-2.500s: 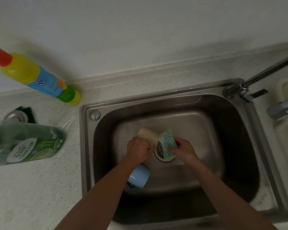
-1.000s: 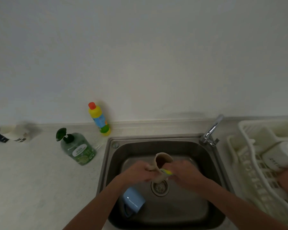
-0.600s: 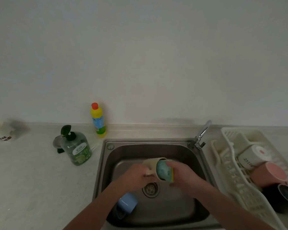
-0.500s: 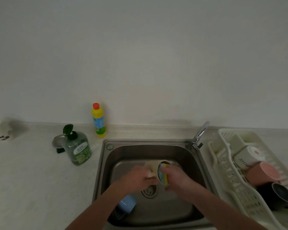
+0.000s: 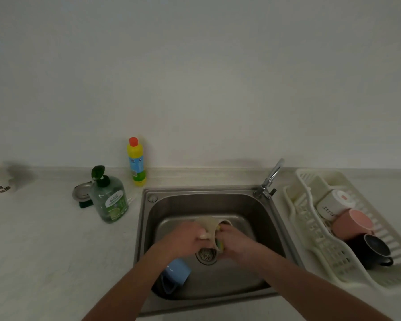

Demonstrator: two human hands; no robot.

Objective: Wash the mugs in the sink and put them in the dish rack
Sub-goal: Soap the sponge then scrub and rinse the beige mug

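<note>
Stainless steel forms the sink (image 5: pixel 259 218), sunk into a pale speckled counter (image 5: pixel 44 251). Over its drain (image 5: pixel 206 254) the left hand (image 5: pixel 185 239) grips a beige mug (image 5: pixel 207 225) tipped on its side, mouth toward three o'clock. The right hand (image 5: pixel 235 243) pushes a yellow sponge (image 5: pixel 220 242) into that mouth, fingers curled round it. A blue mug (image 5: pixel 177 273) lies on its side in the basin at seven o'clock from the drain, partly under the left forearm.

At three o'clock from the sink stands a white plastic dish rack (image 5: pixel 310 239). It holds three mugs in a row: a white mug (image 5: pixel 331 205) with a red mark on its base and a line of small dark print too fine to read, a pink mug (image 5: pixel 352 224) just beside it, and a black mug (image 5: pixel 373 251) nearest the camera.

At nine to ten o'clock from the sink a green pump bottle (image 5: pixel 108 200) carries a white and green label whose writing is blurred. Behind it a yellow bottle (image 5: pixel 136 163) with a red cap bears a blue and green label, also unreadable. A metal strainer lid (image 5: pixel 81 193) sits beside the pump bottle. The tap (image 5: pixel 270 179) rises at the sink's one o'clock corner.
</note>
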